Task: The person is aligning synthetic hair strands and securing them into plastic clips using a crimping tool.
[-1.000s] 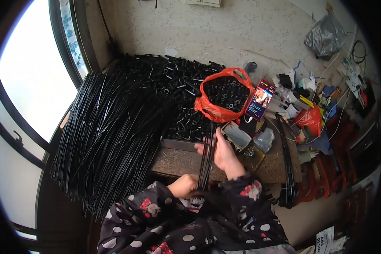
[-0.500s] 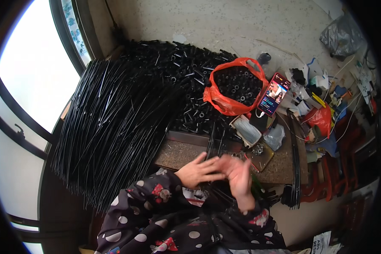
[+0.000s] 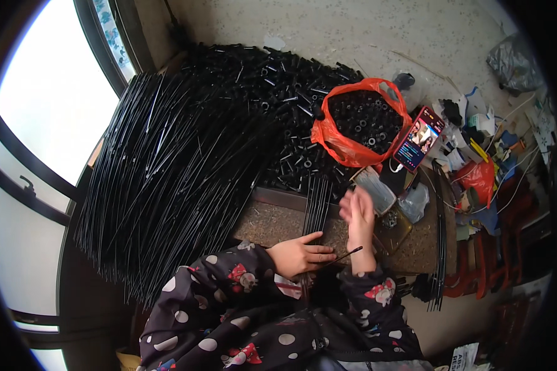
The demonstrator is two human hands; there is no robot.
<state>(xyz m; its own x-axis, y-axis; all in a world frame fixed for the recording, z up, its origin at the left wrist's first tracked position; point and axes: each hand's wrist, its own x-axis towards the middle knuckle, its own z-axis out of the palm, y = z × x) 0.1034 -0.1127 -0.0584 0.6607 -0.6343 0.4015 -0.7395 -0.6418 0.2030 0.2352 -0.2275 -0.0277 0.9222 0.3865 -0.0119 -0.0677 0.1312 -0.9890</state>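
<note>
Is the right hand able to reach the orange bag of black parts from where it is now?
Probably yes. The right hand is raised over the board, and the orange bag lies open just beyond it. Only a small clear packet sits between them, low enough to pass over.

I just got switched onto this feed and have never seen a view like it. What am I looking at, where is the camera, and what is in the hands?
There is no machine here: a person works with two bare hands, and the round, bent picture comes from a wide camera on their head, looking down. The left hand holds a thin black rod over a brown board. The right hand is raised and blurred, so I cannot tell if it holds anything. A small bundle of black rods lies on the board. To the left is a big heap of long black rods, behind it a pile of short black tubes, an orange bag of small black parts and a phone.
</note>
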